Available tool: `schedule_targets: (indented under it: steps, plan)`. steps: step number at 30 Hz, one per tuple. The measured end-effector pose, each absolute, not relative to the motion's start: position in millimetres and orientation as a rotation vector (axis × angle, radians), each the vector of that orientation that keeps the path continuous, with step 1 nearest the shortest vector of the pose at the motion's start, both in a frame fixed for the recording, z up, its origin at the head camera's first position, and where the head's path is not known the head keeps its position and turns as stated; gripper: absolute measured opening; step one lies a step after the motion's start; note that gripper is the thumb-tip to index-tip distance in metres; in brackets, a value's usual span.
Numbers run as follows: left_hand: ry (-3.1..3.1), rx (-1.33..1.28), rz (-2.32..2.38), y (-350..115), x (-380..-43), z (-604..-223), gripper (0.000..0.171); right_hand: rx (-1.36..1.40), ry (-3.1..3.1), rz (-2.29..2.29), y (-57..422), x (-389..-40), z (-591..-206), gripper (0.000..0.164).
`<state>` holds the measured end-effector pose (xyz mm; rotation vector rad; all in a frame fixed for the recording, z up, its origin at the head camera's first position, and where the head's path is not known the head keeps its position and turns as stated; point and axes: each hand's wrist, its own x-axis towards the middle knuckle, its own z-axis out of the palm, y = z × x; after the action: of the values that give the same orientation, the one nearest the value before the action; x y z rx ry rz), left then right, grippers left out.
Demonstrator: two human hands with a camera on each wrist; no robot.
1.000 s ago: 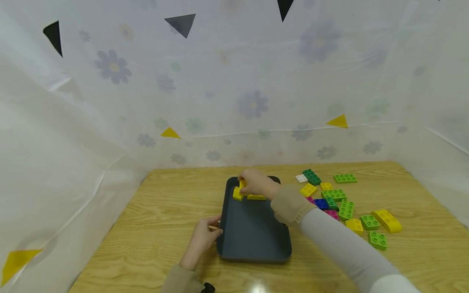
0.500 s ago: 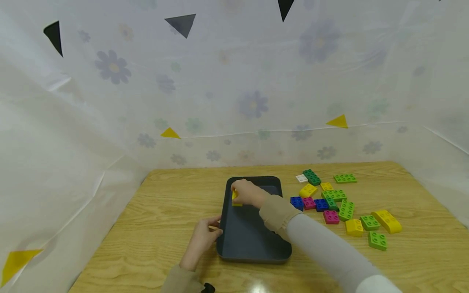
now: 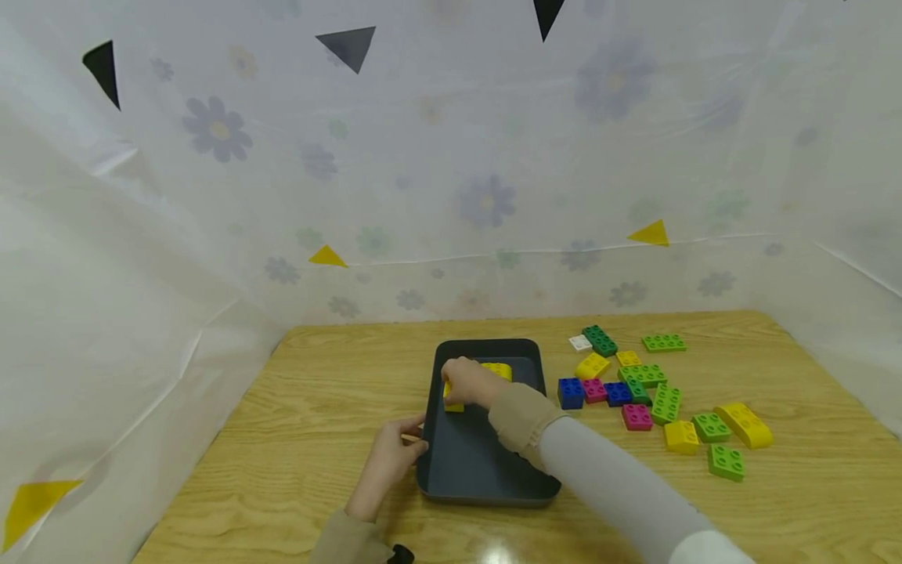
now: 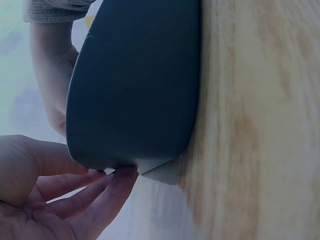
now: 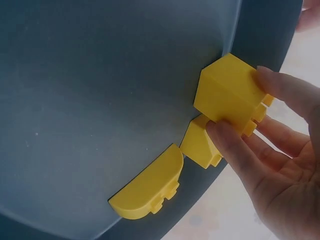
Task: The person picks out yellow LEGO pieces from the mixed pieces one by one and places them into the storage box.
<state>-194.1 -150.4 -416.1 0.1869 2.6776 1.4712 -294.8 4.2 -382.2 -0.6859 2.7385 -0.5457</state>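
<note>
My right hand (image 3: 470, 382) pinches a sloped yellow toy brick (image 5: 230, 90) between thumb and fingers, at the left inner side of the dark grey tray (image 3: 493, 462). In the right wrist view, a smaller-looking sloped yellow brick (image 5: 200, 142) lies against the held one. Past it, a rounded yellow brick (image 5: 150, 185) rests in the tray; its top shows beyond my right hand in the head view. My left hand (image 3: 391, 454) touches the tray's left side from outside. Fairly straight fingers meet the tray wall in the left wrist view.
Several loose bricks lie right of the tray, among them a blue brick (image 3: 571, 393), a magenta brick (image 3: 637, 417), a light green brick (image 3: 726, 462) and a long yellow brick (image 3: 744, 425). A flowered white curtain (image 3: 486, 235) hangs behind the wooden table (image 3: 317, 392).
My right hand has moved left and toward me inside the tray with the yellow brick. Behind it, the rounded yellow brick shows again. My left hand stays put.
</note>
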Motion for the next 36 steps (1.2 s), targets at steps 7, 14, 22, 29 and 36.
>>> schedule_targets:
  steps: [7, 14, 22, 29, 36]
  plan:
    - [2.672, 0.175, 1.464, -149.9, -195.2, -415.5, 0.044, -0.686, 2.750, -0.508, 2.1, -294.7, -383.3, 0.033]
    - [2.681, 0.183, 1.443, -149.5, -194.7, -414.3, 0.043, -0.655, 2.752, -0.519, -0.1, -293.5, -387.2, 0.037]
    - [2.677, 0.191, 1.457, -149.5, -194.5, -413.2, 0.044, -0.653, 2.779, -0.510, -0.7, -293.0, -388.1, 0.037]
    - [2.680, 0.181, 1.459, -149.4, -193.6, -413.2, 0.044, -0.664, 2.777, -0.513, -0.6, -290.3, -386.6, 0.039]
    - [2.671, 0.178, 1.466, -149.4, -194.0, -414.4, 0.044, -0.715, 2.802, -0.473, 4.5, -288.2, -381.0, 0.041]
